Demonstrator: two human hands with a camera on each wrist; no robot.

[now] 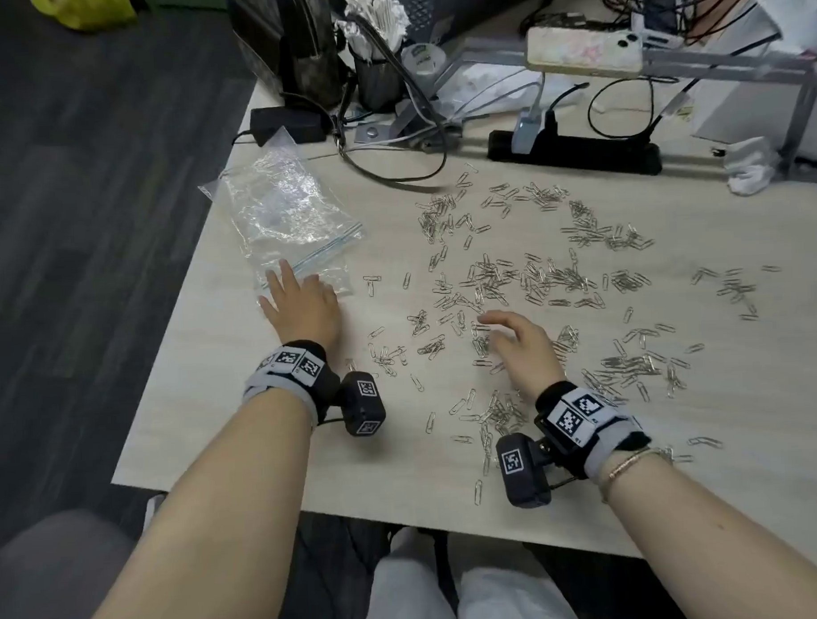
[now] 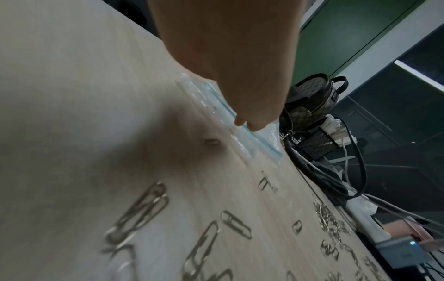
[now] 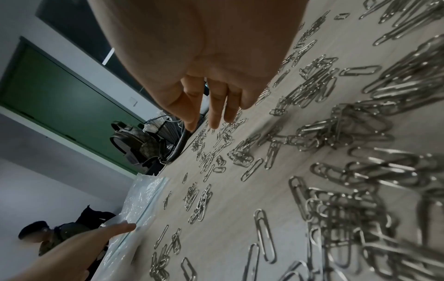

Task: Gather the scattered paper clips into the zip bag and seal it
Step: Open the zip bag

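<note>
A person's left hand (image 1: 304, 308) lies flat, fingers spread, on the near edge of a clear crinkled plastic zip bag (image 1: 285, 211) at the left of a pale wood-grain table (image 1: 244, 435). The right hand (image 1: 521, 340) hovers, fingers loosely extended and holding nothing, over silver wire paper clips (image 1: 526, 277) strewn across the middle and right. The light bag could slide when filled; clips near the front edge could drop. Cables, a black power strip (image 1: 577, 153) and dark flooring lie beyond.
</note>
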